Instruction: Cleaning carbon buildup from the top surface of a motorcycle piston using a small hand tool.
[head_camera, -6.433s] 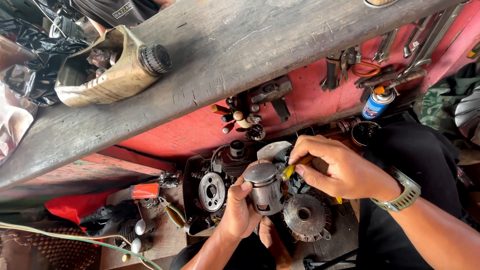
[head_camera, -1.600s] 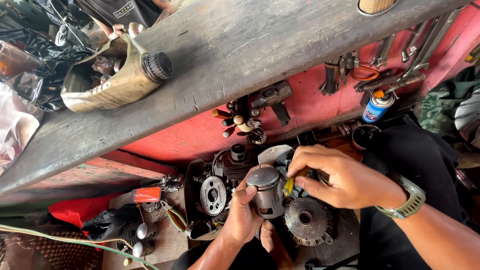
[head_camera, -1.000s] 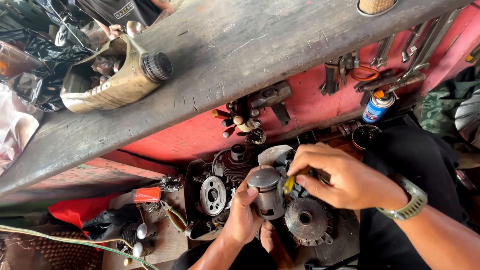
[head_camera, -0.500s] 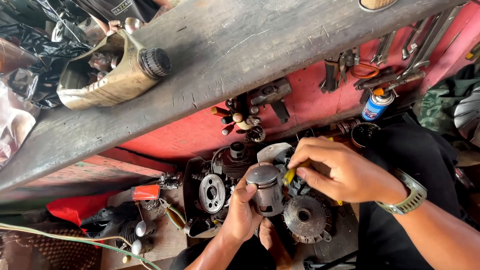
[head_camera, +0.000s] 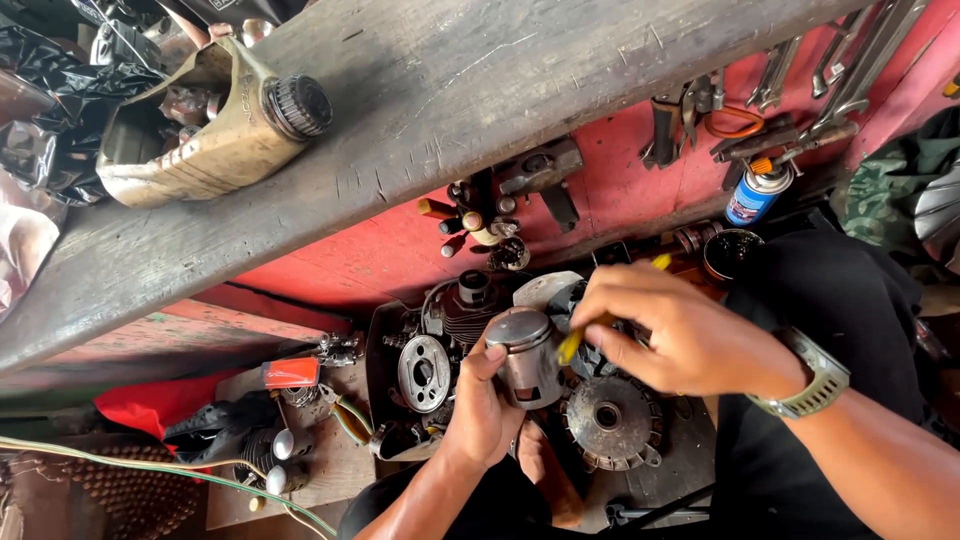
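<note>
Hands work close together as we grip the shiny metal piston (head_camera: 527, 355) in our left hand (head_camera: 487, 415) above the engine parts (head_camera: 430, 365) and poke it with the yellow tool (head_camera: 572, 343) in our right hand (head_camera: 680, 335), so we should keep it steady.

Little has changed. The right hand (head_camera: 690, 340) has slid slightly left, so the yellow-handled tool (head_camera: 575, 340) now sits closer against the metal piston (head_camera: 525, 355). The left hand (head_camera: 485, 410) has barely shifted. The whole view has drifted a little from head motion.
</note>
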